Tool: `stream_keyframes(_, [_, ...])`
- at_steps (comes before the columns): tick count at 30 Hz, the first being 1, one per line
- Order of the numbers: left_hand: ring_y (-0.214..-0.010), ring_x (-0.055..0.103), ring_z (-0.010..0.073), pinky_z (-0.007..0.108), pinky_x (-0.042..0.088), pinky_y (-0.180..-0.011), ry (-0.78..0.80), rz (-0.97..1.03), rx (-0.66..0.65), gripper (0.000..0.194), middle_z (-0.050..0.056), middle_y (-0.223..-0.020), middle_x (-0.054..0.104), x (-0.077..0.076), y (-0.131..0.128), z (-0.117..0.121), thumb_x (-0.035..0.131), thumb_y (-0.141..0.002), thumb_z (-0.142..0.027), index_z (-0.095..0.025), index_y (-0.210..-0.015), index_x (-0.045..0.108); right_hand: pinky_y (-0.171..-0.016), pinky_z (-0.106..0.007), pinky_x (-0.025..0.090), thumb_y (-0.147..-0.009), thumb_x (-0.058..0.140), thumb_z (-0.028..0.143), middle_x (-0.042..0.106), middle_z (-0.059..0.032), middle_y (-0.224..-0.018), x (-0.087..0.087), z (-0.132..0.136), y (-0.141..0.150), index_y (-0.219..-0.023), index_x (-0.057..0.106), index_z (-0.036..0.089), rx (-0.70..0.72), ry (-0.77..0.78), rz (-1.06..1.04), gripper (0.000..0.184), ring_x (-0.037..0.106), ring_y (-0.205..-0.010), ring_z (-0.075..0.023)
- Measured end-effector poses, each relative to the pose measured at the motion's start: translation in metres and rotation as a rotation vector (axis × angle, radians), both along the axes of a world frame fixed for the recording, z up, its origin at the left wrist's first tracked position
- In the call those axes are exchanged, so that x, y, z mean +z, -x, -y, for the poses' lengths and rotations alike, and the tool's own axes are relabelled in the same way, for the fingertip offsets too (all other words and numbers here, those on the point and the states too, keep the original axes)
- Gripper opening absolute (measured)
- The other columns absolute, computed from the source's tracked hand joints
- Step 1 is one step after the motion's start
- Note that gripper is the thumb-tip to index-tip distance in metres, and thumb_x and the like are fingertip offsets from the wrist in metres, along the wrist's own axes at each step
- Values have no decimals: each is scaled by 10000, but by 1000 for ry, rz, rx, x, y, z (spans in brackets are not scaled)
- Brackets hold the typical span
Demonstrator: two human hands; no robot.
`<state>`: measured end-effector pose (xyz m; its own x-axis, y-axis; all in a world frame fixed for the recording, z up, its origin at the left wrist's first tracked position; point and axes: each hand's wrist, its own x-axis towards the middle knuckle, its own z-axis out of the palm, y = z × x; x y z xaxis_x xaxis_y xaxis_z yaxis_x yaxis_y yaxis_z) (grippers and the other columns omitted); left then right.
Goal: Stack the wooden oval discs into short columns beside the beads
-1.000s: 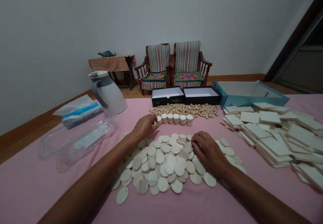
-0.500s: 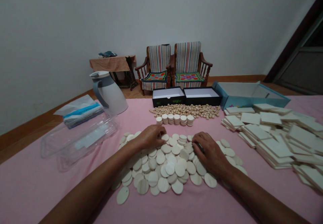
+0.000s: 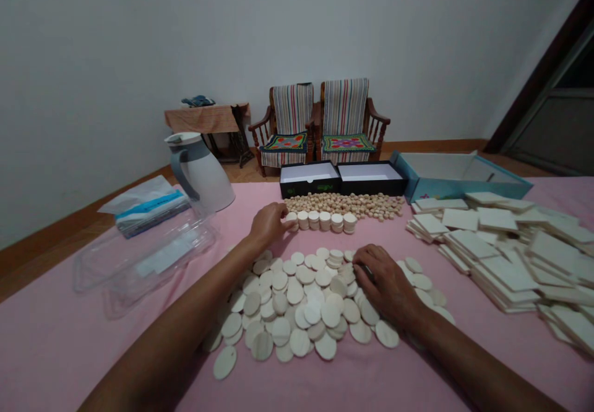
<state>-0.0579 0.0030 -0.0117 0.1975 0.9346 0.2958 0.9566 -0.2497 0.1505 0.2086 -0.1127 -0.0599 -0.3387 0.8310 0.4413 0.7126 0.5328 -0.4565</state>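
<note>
My left hand (image 3: 268, 225) reaches past the pile, its fingertips against the end of a row of short stacks of small wooden discs (image 3: 322, 221). I cannot tell whether it holds a disc. My right hand (image 3: 383, 284) rests curled on the right side of a wide heap of thin oval wooden slices (image 3: 297, 313), and a slice edge appears to sit under its fingers. The heap lies loose and overlapping on a pink tablecloth (image 3: 93, 350). Behind the row spreads a layer of small wooden pegs or beads (image 3: 343, 205).
Two open black boxes (image 3: 341, 178) stand behind the small pieces. Stacks of square wooden tiles (image 3: 501, 257) fill the right side, before an open blue box (image 3: 457, 174). On the left are a clear plastic container (image 3: 148, 257), a packet (image 3: 151, 213) and a white jug (image 3: 199, 174).
My left hand has moved forward from the near edge of the oval heap to the end of the row of stacks. My right hand has stayed almost in place.
</note>
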Motion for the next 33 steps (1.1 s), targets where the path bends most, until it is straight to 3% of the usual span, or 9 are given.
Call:
stream_keyframes(11, [-792, 609, 193, 256, 393, -640, -15, -7, 13, 272, 57, -898, 675, -1, 2, 3, 663, -785, -427, -182, -897, 625, -757, -362, 439, -888, 444, 134, 560, -82, -899, 0, 0, 0, -887, 550, 184, -9, -16, 13, 117, 505, -869, -218])
stream_keyframes(14, [-719, 599, 160, 241, 400, -624, 24, 56, -116, 193, 40, -844, 672, 3, 5, 10, 639, -802, -357, -172, -855, 629, -757, -363, 438, -889, 441, 137, 560, -84, -902, -1, -1, 0, -884, 547, 183, -7, -18, 14, 116, 503, -868, -218])
stream_keyframes(17, [-658, 596, 133, 218, 403, -599, 227, 92, -326, 136, 13, -767, 669, 6, 5, 22, 645, -775, -301, -171, -815, 647, -749, -361, 438, -882, 443, 132, 562, -84, -902, -1, -1, -1, -885, 545, 191, -3, -26, 13, 118, 507, -868, -220])
stream_keyframes(20, [-651, 606, 129, 203, 403, -581, 394, 70, -410, 175, 2, -758, 678, 6, 2, 34, 682, -707, -256, -178, -863, 667, -739, -358, 438, -873, 449, 127, 564, -82, -896, -1, -1, -1, -888, 544, 197, -5, -36, 12, 119, 510, -864, -222])
stream_keyframes(27, [-667, 608, 157, 220, 397, -563, 436, -96, -370, 230, 26, -797, 689, 5, -11, 44, 707, -640, -258, -194, -861, 690, -749, -357, 434, -882, 447, 133, 559, -78, -892, -1, -1, -1, -880, 543, 193, -2, -19, 18, 113, 512, -867, -221])
stream_keyframes(33, [-753, 627, 198, 250, 417, -624, 402, -164, -306, 212, 52, -841, 690, 4, -18, 49, 721, -676, -301, -208, -863, 684, -753, -360, 432, -889, 444, 140, 558, -78, -896, -3, -2, -1, -879, 540, 191, 2, -25, 15, 109, 505, -866, -219])
